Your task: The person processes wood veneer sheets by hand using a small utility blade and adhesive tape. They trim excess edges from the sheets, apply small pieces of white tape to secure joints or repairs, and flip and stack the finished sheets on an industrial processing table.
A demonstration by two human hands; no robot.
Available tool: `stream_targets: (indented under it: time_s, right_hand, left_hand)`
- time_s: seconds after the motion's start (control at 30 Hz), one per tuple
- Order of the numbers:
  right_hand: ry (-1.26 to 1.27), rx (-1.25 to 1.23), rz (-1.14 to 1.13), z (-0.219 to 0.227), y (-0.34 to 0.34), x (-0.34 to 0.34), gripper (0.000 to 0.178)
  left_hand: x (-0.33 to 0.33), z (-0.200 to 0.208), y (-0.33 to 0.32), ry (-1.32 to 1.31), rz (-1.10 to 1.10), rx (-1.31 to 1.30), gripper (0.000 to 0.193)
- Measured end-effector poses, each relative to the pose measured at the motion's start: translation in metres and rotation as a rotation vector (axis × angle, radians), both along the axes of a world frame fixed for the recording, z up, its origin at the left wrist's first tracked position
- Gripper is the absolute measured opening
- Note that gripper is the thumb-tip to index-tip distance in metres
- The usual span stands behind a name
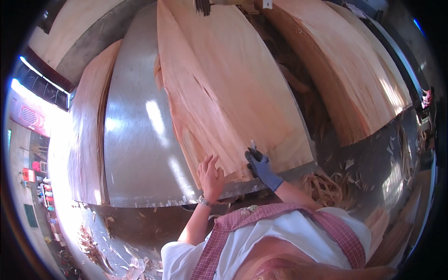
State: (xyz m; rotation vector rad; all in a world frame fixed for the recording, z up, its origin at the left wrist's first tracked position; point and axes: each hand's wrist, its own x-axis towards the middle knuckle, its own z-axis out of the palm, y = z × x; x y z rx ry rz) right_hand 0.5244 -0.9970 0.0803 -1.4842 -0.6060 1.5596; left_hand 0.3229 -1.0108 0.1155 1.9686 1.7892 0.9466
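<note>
A bare left hand [211,173], fingers spread open, presses flat on a wood veneer sheet [228,88] at the near edge of the steel bench [135,140], while the blue-gloved right hand [261,167] grips a small dark tool [253,152] against it; 2 veneer stacks [345,70] flank the bench

A thin sheet of pale wood veneer [233,93] lies flat on the steel table — grain running lengthwise. Its near edge is split and ragged.
</note>
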Motion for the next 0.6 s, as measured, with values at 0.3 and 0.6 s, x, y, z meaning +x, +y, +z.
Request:
stream_targets:
  time_s: [0.3, 0.6]
  right_hand:
    - [0.045, -0.027, -0.072, 0.053, -0.007, 0.201, 0.033]
    - [-0.117, 0.076, -0.140, 0.102, -0.036, 0.533, 0.029]
  left_hand:
    - [0.139, 0.015, 0.001, -0.098, -0.134, 0.061, 0.028]
    - [0.391, -0.026, -0.040, -0.457, -0.460, -0.719, 0.030]
